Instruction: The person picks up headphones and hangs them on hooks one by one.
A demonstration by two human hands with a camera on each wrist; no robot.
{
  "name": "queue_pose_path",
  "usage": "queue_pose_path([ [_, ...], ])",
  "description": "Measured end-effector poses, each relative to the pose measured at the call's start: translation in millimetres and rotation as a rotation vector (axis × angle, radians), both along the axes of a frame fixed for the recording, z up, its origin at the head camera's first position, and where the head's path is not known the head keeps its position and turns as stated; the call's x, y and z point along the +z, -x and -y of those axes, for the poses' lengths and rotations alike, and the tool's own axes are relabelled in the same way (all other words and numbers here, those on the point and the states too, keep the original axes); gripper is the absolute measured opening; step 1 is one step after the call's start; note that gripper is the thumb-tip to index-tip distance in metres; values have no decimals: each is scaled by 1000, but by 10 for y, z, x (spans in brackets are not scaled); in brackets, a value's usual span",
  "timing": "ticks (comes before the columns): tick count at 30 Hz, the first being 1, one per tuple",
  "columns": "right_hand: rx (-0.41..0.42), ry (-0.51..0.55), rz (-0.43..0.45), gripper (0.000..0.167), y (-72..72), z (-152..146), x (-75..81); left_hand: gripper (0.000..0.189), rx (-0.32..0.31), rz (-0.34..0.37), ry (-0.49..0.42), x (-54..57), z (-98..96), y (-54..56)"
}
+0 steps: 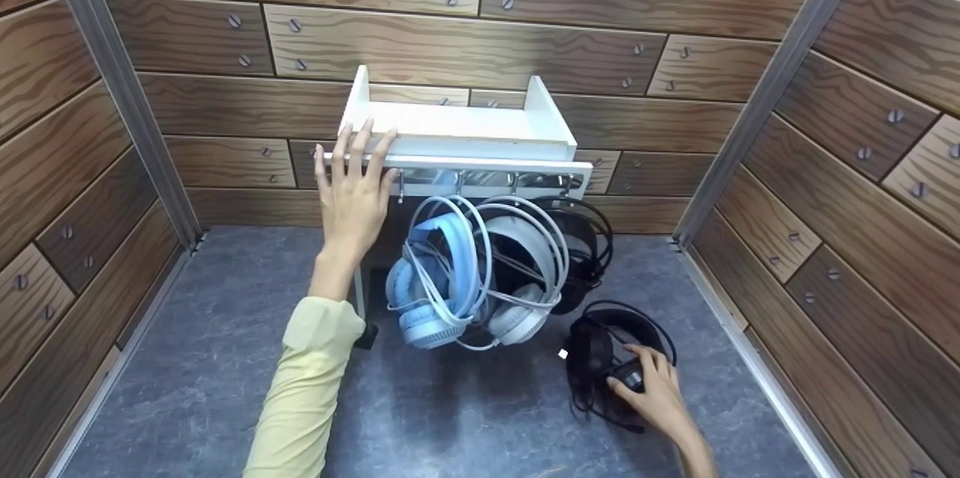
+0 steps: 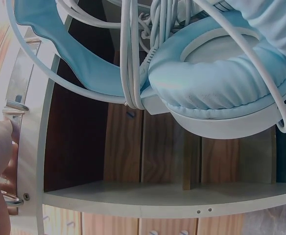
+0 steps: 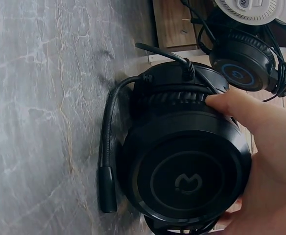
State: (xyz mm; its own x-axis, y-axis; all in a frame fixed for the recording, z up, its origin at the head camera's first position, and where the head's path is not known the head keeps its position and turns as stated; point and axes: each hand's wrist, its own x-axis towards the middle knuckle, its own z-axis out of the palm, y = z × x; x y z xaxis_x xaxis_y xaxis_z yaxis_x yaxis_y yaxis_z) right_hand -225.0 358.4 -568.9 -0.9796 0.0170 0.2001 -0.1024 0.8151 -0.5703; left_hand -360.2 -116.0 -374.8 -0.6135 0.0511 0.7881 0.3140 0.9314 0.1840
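Note:
My left hand (image 1: pixel 352 200) rests on the front rail of a white hook rack (image 1: pixel 480 163), fingers straight over its top edge, thumb by a metal hook. From the hooks hang a light blue headset (image 1: pixel 439 275), a white headset (image 1: pixel 532 260) and a black headset (image 1: pixel 589 238). Low on the right, my right hand (image 1: pixel 656 392) grips an ear cup of another black headset (image 3: pixel 187 181). Its microphone boom (image 3: pixel 107 171) lies beside the cup, close to the grey floor. Part of that headset's headband is hidden in the right wrist view.
A white shelf (image 1: pixel 457 121) with raised sides tops the rack. Wood-patterned walls (image 1: pixel 420 35) with metal corner posts surround the grey marbled floor (image 1: pixel 225 358). A small white spot (image 1: pixel 562 353) shows beside the lower headset.

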Motion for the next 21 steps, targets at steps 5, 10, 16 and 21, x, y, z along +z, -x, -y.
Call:
queue_pose_path([
  [5,17,42,24,73,3,-36,28,51,4,9,1,0,13,7],
  [10,-31,99,13,64,30,-126,98,51,-8,9,-8,-4,9,8],
  [16,-231,114,98,64,132,-315,119,51,2,-3,0,-7,10,9],
  [21,-305,88,237,76,195,-517,28,51,-2,-4,-4,-4,8,8],
])
